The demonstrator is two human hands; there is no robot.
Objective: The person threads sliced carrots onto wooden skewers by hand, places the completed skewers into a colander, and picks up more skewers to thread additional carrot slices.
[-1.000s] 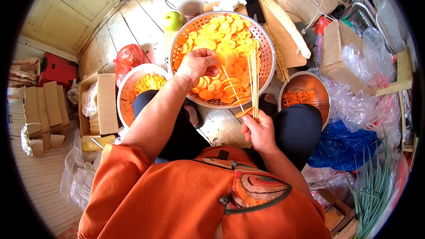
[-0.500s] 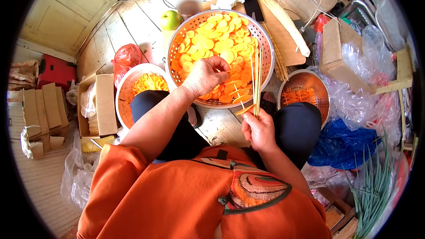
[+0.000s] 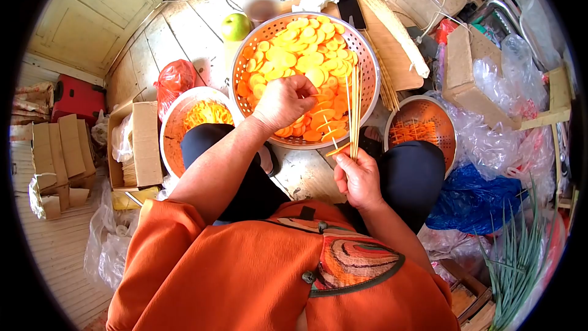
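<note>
Over the perforated metal colander (image 3: pixel 371 73), my left hand (image 3: pixel 285 103) is closed in a pinch on a thin orange carrot slice at the far end of a skewer. Many round carrot slices (image 3: pixel 300 52) fill the colander. My right hand (image 3: pixel 358 179) is wrapped round several thin wooden skewers (image 3: pixel 355 110), which point up and away from me. One skewer (image 3: pixel 331 133) leans toward my left hand and carries several spaced carrot slices. A slice (image 3: pixel 338 149) sits on it close to my right thumb. My left fingertips partly hide the skewer's tip.
A smaller colander (image 3: pixel 449 124) at right holds threaded carrot pieces. Left of my knee stands a bowl (image 3: pixel 171 141) of carrot shreds. Beyond are a green apple (image 3: pixel 236 27), a phone (image 3: pixel 351 12) and loose skewers (image 3: pixel 386 86). Cardboard boxes (image 3: pixel 147 144) and plastic bags (image 3: pixel 490 147) flank me.
Both hands stay almost where they were. My left hand and the leaning skewer have shifted very slightly, with the left fingers still pinched at its far end.
</note>
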